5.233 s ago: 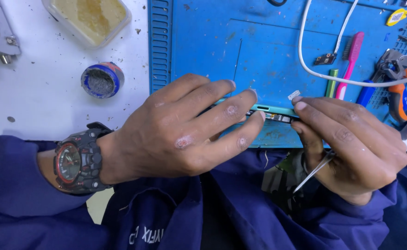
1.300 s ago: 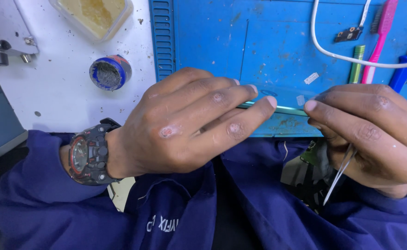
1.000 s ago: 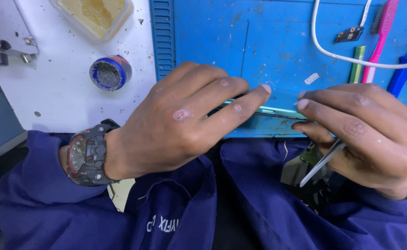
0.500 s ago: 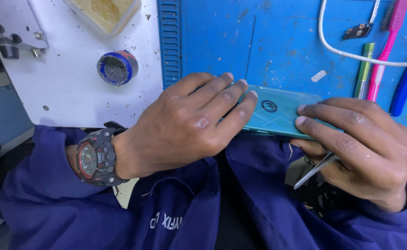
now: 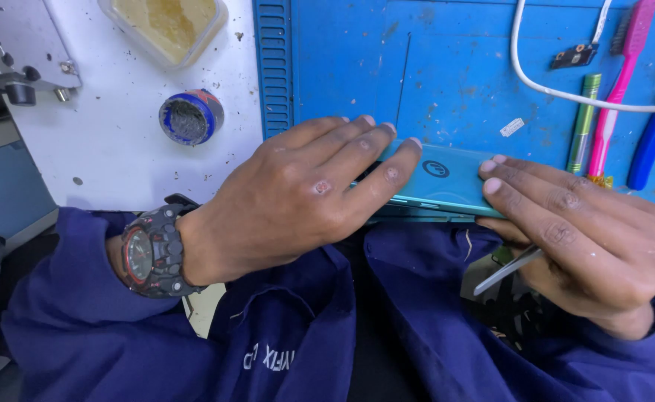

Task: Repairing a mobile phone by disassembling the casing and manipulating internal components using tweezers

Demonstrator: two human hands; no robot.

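Tilted edge-on a second ago, the thin teal glossy-backed phone (image 5: 446,179) now shows its back at the blue mat's (image 5: 461,67) near edge, clamped between left hand (image 5: 297,197) and right hand (image 5: 588,231). Right hand also pinches metal tweezers (image 5: 507,269). Light, stiff, slippery, probably fragile; best held by its long edges.

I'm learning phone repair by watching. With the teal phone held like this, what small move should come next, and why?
Probably bring the tweezers up to the phone's near edge. The teal phone is gripped flat, back up, between the left hand and right hand at the blue mat's edge, while the tweezers sit tucked idle under the right palm.
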